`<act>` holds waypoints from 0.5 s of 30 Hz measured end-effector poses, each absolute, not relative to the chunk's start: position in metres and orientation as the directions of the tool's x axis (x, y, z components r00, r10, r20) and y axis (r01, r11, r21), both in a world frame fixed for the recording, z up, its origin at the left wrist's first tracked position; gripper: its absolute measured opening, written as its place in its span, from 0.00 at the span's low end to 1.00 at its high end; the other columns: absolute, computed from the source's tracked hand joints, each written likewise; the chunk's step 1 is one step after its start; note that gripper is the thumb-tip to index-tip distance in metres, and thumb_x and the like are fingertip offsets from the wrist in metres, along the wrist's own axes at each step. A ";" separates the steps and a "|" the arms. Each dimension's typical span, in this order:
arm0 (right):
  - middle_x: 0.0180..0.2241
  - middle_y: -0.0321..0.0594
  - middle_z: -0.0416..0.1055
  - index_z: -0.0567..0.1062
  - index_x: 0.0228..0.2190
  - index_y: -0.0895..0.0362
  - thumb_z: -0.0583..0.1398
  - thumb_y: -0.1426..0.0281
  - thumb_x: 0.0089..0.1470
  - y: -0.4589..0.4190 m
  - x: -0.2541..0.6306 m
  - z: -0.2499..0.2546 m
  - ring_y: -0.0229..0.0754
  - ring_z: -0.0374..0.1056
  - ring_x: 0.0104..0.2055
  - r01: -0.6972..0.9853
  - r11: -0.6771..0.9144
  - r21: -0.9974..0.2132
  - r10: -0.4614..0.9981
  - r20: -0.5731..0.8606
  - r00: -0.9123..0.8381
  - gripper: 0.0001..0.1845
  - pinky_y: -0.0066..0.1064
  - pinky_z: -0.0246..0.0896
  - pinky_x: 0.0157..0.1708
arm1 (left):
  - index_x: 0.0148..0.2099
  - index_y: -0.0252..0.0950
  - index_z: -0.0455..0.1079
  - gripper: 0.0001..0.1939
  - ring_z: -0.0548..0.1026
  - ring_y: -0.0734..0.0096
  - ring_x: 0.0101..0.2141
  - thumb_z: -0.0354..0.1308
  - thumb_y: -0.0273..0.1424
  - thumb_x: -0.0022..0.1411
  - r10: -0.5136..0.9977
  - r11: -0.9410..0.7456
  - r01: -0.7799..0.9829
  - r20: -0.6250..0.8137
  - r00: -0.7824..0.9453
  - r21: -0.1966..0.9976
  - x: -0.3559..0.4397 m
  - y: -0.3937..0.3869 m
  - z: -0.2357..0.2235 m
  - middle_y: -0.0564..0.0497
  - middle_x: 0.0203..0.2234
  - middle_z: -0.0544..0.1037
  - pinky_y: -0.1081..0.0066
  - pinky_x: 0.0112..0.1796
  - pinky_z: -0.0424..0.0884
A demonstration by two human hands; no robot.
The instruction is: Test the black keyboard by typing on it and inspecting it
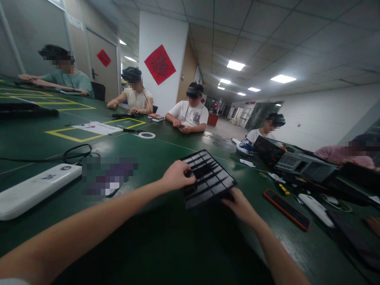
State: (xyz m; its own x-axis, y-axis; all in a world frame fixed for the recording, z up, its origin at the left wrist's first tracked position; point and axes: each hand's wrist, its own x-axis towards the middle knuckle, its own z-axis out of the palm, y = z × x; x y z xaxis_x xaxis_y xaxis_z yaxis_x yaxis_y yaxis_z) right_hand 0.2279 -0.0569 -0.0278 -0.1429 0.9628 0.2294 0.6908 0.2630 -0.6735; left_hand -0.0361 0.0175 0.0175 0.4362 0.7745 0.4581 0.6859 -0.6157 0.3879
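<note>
A shallow black tray (204, 178), divided by a grid into several square compartments, is tilted in front of me above the green table (160, 148). My left hand (178, 175) is closed at the tray's left edge, with the thumb over its top face and the fingers curled. At the lower right corner, my right hand (237, 202) grips the tray, its fingers partly hidden underneath. Dark streaks, shadows or reflections, cross the compartments; I cannot make out any small contents.
Left lie a white power strip-like case (41, 190), a black cable (78, 152) and a pixelated purple item (113, 176). An orange-edged phone (286, 209) and an opened computer case (305, 164) are right. A white tape ring (147, 135) lies ahead. Several people sit around the table.
</note>
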 end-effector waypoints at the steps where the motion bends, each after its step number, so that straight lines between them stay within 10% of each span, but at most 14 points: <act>1: 0.45 0.45 0.65 0.66 0.45 0.58 0.56 0.67 0.44 -0.055 0.237 -0.025 0.48 0.57 0.50 0.800 0.213 -0.560 0.969 0.228 -0.099 0.23 0.44 0.46 0.52 | 0.26 0.34 0.70 0.15 0.67 0.64 0.32 0.56 0.42 0.44 0.809 -0.556 0.745 0.445 0.384 0.369 -0.045 0.032 0.021 0.47 0.24 0.71 0.71 0.33 0.60; 9: 0.48 0.48 0.61 0.59 0.51 0.61 0.53 0.61 0.45 -0.049 0.276 -0.029 0.52 0.56 0.50 0.965 -0.127 -0.229 0.988 0.060 0.144 0.31 0.42 0.51 0.49 | 0.33 0.29 0.72 0.25 0.66 0.50 0.42 0.54 0.48 0.45 0.974 0.031 0.977 0.214 -0.077 0.213 -0.116 0.125 0.020 0.36 0.35 0.73 0.67 0.37 0.62; 15: 0.51 0.51 0.58 0.58 0.51 0.65 0.51 0.58 0.46 -0.052 0.268 -0.024 0.54 0.53 0.53 0.976 -0.135 -0.169 0.980 0.125 0.157 0.34 0.43 0.47 0.52 | 0.34 0.21 0.68 0.23 0.58 0.37 0.47 0.57 0.41 0.46 0.992 0.009 0.946 0.113 -0.049 0.325 -0.130 0.150 0.019 0.29 0.40 0.69 0.54 0.43 0.56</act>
State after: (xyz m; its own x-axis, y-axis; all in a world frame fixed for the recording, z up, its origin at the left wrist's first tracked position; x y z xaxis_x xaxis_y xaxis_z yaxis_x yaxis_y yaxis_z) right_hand 0.2677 -0.0518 -0.0237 0.1566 0.9797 0.1250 0.9764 -0.1345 -0.1688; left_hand -0.1296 0.1500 0.0186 -0.0488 0.9924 0.1132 0.9457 0.0094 0.3250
